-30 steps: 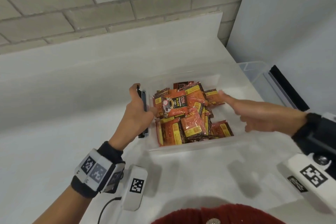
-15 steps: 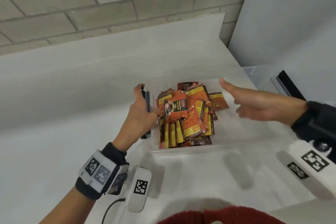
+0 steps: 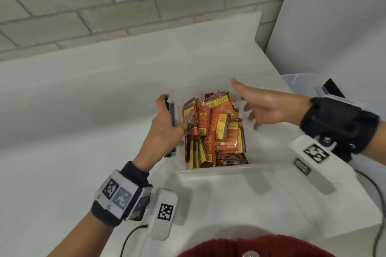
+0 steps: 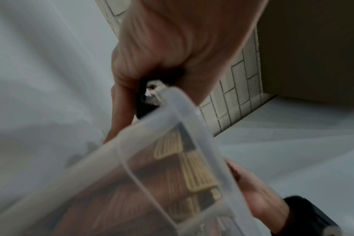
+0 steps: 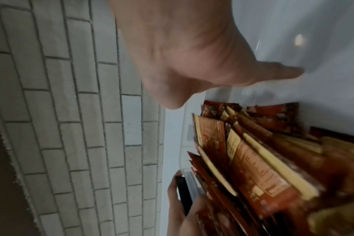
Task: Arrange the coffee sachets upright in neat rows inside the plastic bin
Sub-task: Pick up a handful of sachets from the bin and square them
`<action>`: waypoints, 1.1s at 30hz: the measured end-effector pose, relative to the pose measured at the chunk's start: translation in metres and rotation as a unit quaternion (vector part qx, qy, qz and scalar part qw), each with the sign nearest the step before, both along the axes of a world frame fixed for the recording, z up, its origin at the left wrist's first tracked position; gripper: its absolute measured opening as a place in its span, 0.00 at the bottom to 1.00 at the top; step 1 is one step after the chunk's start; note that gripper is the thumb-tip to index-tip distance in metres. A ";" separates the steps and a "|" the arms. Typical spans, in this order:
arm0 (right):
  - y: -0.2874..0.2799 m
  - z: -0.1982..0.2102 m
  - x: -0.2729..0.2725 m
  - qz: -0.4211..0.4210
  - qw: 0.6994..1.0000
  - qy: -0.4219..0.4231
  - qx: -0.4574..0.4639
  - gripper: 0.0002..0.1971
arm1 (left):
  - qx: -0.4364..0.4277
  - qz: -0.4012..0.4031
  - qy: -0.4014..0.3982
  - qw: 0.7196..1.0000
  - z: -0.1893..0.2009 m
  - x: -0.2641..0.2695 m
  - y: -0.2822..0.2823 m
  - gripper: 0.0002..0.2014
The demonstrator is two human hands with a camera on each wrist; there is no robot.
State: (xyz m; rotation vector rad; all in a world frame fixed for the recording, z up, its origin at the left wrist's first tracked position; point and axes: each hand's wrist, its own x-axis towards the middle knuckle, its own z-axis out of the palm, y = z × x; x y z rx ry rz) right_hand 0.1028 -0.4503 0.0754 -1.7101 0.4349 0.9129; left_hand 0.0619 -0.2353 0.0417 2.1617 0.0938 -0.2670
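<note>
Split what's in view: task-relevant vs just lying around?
Job:
coffee sachets, bunched at the bin's left side
plastic bin
left hand, gripping the bin's left wall at its black handle
right hand, open over the bin

Lying about:
second clear container, far right
white table

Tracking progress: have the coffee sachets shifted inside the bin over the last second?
Yes. The coffee sachets have bunched toward the left wall of the plastic bin, leaving its right side bare.

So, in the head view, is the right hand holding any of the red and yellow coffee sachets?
No, the right hand hovers open above the clear plastic bin, apart from the red and yellow coffee sachets.
</note>
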 end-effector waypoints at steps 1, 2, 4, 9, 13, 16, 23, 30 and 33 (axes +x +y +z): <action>-0.009 -0.002 -0.006 -0.022 1.000 -0.003 -0.002 0.45 | 0.001 0.000 0.000 1.000 -0.001 0.000 0.000 0.33; -0.015 -0.003 -0.014 -0.028 1.000 0.006 0.000 0.45 | 0.000 0.000 0.000 1.000 -0.001 0.001 0.000 0.33; -0.012 -0.010 -0.035 0.006 0.999 0.038 0.028 0.45 | -0.003 0.001 0.000 1.000 -0.002 0.001 0.000 0.34; 0.027 -0.026 -0.054 0.080 0.976 0.077 0.189 0.35 | -0.009 -0.002 -0.005 1.000 0.002 -0.003 -0.001 0.34; 0.018 -0.014 -0.050 0.089 0.978 0.080 0.170 0.40 | 0.007 -0.006 0.001 1.000 0.005 -0.007 0.005 0.33; 0.004 -0.004 -0.053 0.057 0.991 0.053 0.111 0.43 | 0.016 -0.015 0.011 1.000 0.005 -0.015 0.012 0.34; 0.021 -0.003 -0.067 0.054 0.992 0.019 0.114 0.36 | 0.034 -0.007 0.020 0.999 0.007 -0.034 0.025 0.34; 0.031 -0.001 -0.066 0.106 0.991 -0.007 0.080 0.38 | 0.124 -0.017 0.024 0.992 0.013 -0.043 0.057 0.42; 0.025 0.005 -0.067 0.112 0.985 -0.130 0.005 0.33 | 0.152 -0.062 -0.072 0.984 0.025 -0.047 0.074 0.35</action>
